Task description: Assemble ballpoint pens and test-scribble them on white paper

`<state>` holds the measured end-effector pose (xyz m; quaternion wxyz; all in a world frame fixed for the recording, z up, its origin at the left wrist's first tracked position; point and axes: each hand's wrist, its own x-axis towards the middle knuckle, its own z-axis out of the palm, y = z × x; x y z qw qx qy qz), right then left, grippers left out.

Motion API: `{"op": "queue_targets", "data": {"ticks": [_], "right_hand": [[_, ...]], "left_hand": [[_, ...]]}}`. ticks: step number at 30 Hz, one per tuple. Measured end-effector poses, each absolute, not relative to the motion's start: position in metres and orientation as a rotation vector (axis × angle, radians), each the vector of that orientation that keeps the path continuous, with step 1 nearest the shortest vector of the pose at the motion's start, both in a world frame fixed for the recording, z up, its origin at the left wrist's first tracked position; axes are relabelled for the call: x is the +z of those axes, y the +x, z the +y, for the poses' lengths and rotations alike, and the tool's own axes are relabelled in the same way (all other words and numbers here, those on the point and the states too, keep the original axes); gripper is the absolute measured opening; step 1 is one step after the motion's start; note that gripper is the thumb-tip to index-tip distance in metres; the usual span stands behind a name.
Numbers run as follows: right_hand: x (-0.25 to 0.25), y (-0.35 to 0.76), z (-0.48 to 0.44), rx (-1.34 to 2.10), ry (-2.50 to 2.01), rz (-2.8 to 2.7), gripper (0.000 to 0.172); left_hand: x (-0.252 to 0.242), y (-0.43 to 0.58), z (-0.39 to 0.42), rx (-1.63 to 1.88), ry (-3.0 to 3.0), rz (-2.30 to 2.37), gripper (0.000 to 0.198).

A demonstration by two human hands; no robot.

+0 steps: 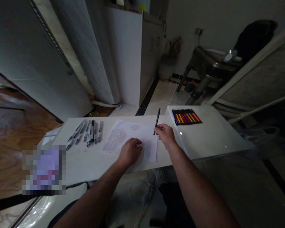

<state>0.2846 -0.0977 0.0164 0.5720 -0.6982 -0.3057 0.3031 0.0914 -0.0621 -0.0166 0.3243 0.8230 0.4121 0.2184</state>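
Note:
My right hand [166, 135] pinches a dark pen [158, 117] between thumb and fingers, held nearly upright over the right edge of the white paper [149, 139]. On that paper rests my left hand [130, 151], its fingers loosely bent, a gap showing by the thumb, and nothing seen in it. Slanted rows of fine strokes fill the paper's left part, with a smaller patch of marks near the top. To the left lie several clear-barrelled pens [92, 134] with dark ends. A tight row of red, yellow and blue pens [186, 117] with black ends lies at the right.
The white table [85, 167] adjoins a slightly raised white surface [209, 139] on the right. A pixelated purplish item [46, 166] is at the left edge. White cables [142, 193] hang below. Behind stand a white cabinet [124, 53], a plant pot [166, 68] and a dark small table [204, 60].

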Motion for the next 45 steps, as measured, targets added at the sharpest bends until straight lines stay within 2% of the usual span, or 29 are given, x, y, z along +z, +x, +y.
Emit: {"op": "queue_targets", "data": {"ticks": [10, 17, 25, 29, 36, 45], "right_hand": [[-0.005, 0.418, -0.123, 0.424, -1.949, -0.585, 0.031], [-0.009, 0.505, -0.142, 0.260, -2.093, -0.573, 0.028], [0.012, 0.574, -0.142, 0.145, -2.216, -0.606, 0.023], [0.014, 0.571, -0.127, 0.164, -2.252, -0.671, 0.023], [0.002, 0.502, -0.087, 0.235, -2.338, -0.953, 0.019], [0.007, 0.464, -0.078, 0.117, -2.490, -1.085, 0.016]], "left_hand": [[-0.022, 0.100, -0.051, 0.322, 2.292, 1.103, 0.022], [-0.021, 0.102, -0.048, 0.289, 2.271, 1.116, 0.023], [-0.022, 0.102, -0.046, 0.245, 2.257, 1.150, 0.025], [-0.021, 0.103, -0.045, 0.231, 2.253, 1.167, 0.025], [-0.023, 0.101, -0.046, 0.235, 2.256, 1.142, 0.024], [-0.023, 0.101, -0.047, 0.276, 2.258, 1.127, 0.022]]}}
